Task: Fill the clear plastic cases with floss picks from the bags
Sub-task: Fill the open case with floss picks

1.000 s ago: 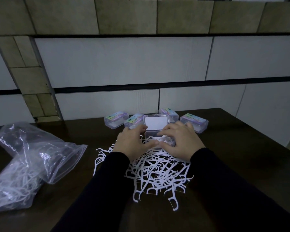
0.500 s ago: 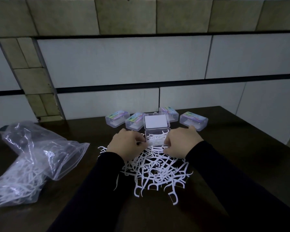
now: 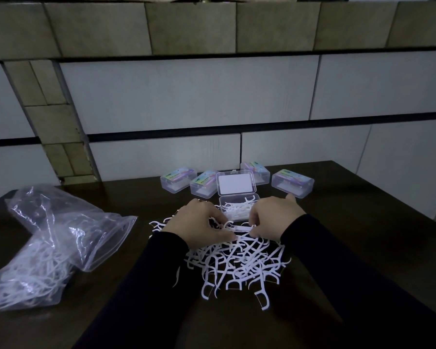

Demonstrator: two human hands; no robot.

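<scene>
Two hands work at the middle of a dark wooden table [image 3: 350, 222] that fills the lower part of the view, with a wall of pale and olive panels [image 3: 186, 91] rising behind it. At the table's left edge lie the clear plastic bags [image 3: 58, 238], crumpled and overlapping, one of them still bulging with white picks at its near end. Near the table's centre, a loose pile of floss picks [image 3: 237, 265] spreads in a tangle between the person's black sleeves [image 3: 146, 285]. Beyond the pile stands the open case [image 3: 238, 207], its lid tipped back and showing a white panel, its tray partly filled with picks. Four closed cases [image 3: 293, 183] with colourful labels stand in a row behind it, two on either side, the inner ones just beside the raised lid. The left hand [image 3: 199, 222] rests on the far edge of the pile, its fingers curled down around picks, and the right hand [image 3: 275, 217] sits just beside the open case's near right corner. Between them the hands pinch a small bundle of picks [image 3: 241, 227], held level just in front of the tray.
</scene>
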